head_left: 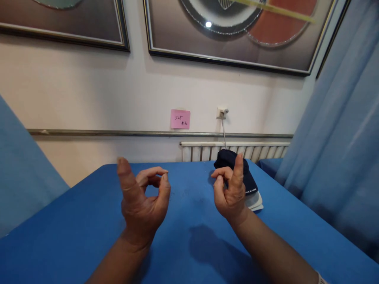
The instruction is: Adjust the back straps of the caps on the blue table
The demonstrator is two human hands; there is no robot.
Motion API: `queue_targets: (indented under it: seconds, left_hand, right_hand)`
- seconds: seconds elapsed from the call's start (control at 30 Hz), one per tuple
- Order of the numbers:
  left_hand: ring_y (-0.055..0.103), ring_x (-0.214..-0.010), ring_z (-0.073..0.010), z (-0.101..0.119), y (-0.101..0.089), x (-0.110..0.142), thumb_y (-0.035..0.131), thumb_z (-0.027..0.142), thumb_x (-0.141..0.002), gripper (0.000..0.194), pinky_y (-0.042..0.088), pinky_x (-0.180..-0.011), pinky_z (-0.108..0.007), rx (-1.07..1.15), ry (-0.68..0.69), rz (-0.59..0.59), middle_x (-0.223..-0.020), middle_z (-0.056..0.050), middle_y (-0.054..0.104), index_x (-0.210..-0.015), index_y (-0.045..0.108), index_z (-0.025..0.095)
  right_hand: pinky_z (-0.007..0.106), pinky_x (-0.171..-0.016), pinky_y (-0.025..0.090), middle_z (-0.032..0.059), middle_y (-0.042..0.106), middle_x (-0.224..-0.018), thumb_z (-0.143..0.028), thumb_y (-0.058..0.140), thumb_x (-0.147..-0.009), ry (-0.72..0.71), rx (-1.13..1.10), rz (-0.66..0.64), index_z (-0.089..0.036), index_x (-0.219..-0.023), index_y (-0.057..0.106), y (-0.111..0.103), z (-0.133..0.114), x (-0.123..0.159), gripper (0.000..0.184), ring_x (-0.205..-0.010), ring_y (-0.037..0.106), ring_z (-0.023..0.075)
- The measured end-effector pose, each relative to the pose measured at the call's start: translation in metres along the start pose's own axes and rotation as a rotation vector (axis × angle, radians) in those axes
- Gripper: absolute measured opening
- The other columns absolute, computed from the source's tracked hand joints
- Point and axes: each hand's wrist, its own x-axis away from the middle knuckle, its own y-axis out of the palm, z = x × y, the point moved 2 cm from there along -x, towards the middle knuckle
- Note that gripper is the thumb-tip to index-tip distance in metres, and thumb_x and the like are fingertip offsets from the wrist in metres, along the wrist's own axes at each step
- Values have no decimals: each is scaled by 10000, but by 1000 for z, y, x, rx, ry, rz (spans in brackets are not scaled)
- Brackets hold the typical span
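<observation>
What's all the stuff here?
Picture frames: at least two, black, top
Wall: one, white, back
Curtains: two, blue, sides
Note: one, pink, wall
Socket with cord: one, whitish, wall
Rail: one, grey, below note
Radiator: one, white, below rail
Table: one, blue, front
Farther surface: one, blue, right
Cap: one, navy, table's right
Flat items: count unclear, whitish, under cap
Cuff or band: one, whitish, bottom right
Left hand: one, bare, left
Right hand: one, bare, by cap
</observation>
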Motion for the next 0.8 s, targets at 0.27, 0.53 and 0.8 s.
queue_targets:
  seconds: [0.27, 0.53, 0.8]
  left_hand:
    - [648, -676, -169, -89, 33, 0, 610, 236, -838, 965, 465, -666, -276, -297, -587, -650, -888, -41, 748, -1613, 38, 167]
    - [644, -659, -159, -95, 30, 1, 599, 248, -848, 975, 431, -644, -273, -302, -557, -621, -940, -45, 753, -1615, -1, 217]
    - [648, -681, -178, -90, 28, 0, 580, 271, -858, 954, 446, -670, -292, -321, -515, -632, -967, -68, 757, -1615, 4, 190]
  right_hand:
    - [310, -711, 486, 18, 670, -718, -86, 450, -826, 622, 346, -299, -127, -1612, 73, 37, 75, -6, 873, -670, 629, 219]
    - [284, -683, 441, 22, 687, -762, -79, 455, -800, 610, 387, -327, -148, -1613, 68, 41, 91, -3, 903, -662, 614, 212]
    - [278, -667, 430, 9, 652, -717, -91, 444, -821, 608, 352, -326, -156, -1613, 82, 42, 71, -1, 873, -679, 621, 217]
